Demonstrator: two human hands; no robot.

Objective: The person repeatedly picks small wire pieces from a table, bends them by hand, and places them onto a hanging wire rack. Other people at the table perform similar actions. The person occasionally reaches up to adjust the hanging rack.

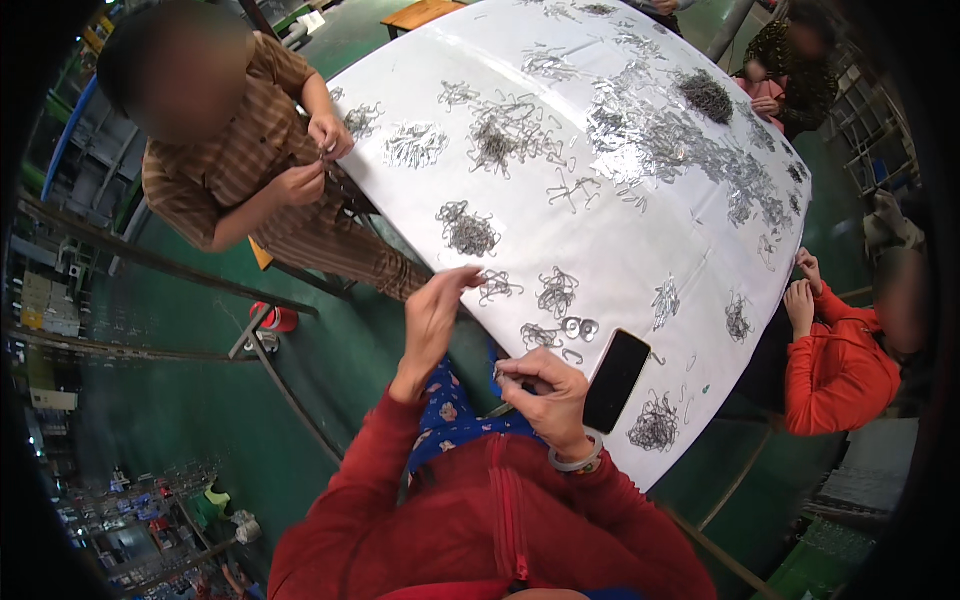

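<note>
My left hand (432,318) is raised at the table's near left edge. Its fingers reach out toward a small pile of bent wire hooks (497,287), and I see nothing held in them. Lower and to the right, my right hand (548,392) is closed in a pinch; whatever sits between thumb and fingertips is too small to name. Close by lie more wire hooks (557,291), another small heap of hooks (540,335) and two round metal rings (580,328). A black phone (616,381) rests on the table just right of my right hand.
The white-covered table (610,240) bears several heaps of metal pieces, including a dark coiled heap (706,97) far off. A person in striped brown (240,150) works at the left, another in an orange-red top (835,365) at the right. A red bucket (275,317) is on the green floor.
</note>
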